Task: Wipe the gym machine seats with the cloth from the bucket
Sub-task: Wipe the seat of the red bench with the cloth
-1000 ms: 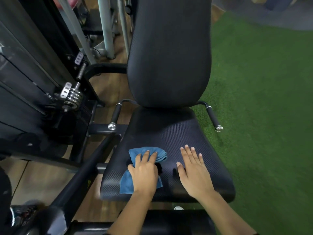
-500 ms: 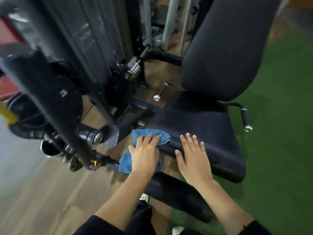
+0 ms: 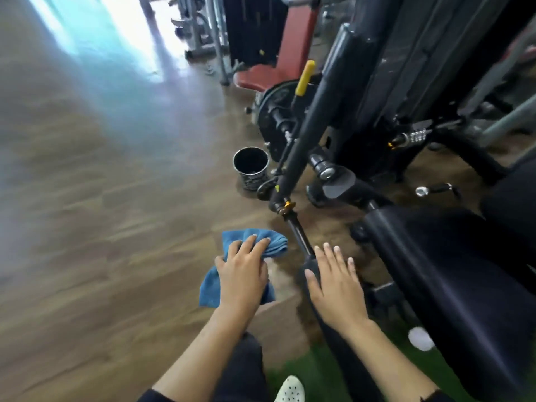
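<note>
Wipe step apparently over: left hand (image 3: pixel 243 274) holds cloth (image 3: pixel 253 242) left of the seat (image 3: pixel 435 256), right hand (image 3: pixel 333 282) flat, empty; next, likely rinse it in the far bucket (image 3: pixel 251 166).

Wood-plank floor (image 3: pixel 101 198) across the left and centre, motion-blurred. Bright light patch (image 3: pixel 139 33) on it far left. Strip of green turf (image 3: pixel 313 369) near, bottom centre. Black slanted bar (image 3: pixel 316 111) runs from far right down toward the centre, ending at a gold collar (image 3: pixel 287 205). Yellow grip (image 3: pixel 305 78) just left of the bar, tilted, above a black round disc (image 3: pixel 275 111). Chrome bolt head (image 3: pixel 327 170) just right of the bar, grey flat plate (image 3: pixel 338 185) touching below it. Ribbed chrome knob (image 3: pixel 416 136) farther right on the black frame. Chrome-capped handle (image 3: pixel 435 189) right of the plate. Grey machine posts (image 3: pixel 203 24) far, top centre. White blurred shape (image 3: pixel 420 338) near right, can't tell what.
</note>
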Demonstrator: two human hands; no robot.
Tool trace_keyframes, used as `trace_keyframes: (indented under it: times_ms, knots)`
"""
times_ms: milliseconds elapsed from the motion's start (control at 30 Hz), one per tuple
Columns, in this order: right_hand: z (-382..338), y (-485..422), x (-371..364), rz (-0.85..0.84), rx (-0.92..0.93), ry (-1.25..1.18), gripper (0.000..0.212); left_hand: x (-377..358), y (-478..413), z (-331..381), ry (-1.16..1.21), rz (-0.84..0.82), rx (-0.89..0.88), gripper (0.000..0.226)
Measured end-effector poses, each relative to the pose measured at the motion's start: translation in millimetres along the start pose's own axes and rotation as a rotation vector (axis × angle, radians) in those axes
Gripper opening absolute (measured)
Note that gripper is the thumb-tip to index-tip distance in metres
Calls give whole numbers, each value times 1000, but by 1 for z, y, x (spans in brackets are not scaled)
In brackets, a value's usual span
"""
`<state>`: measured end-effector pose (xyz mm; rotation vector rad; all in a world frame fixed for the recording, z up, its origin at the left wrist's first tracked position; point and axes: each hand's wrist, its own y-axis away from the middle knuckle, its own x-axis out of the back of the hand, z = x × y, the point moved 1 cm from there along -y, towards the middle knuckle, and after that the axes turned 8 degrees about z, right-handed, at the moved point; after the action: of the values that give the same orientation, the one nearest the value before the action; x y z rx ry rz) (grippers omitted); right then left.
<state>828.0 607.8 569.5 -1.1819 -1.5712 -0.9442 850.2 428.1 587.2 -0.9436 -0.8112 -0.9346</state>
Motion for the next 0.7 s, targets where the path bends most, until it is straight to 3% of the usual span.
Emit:
trace_keyframes:
  times_ms: [300,567,700]
  knots:
    - [-156,-58,-40,-48,277,-2,80,65,-15,-147,-89,198,278,41]
    - [-318,-166,-99,-18,352,-8,78,88,-106,-312,-127,190,332,41]
    - [-389,-234,-108,-24,321,-59,84,103,-176,-381,-174,165,271,41]
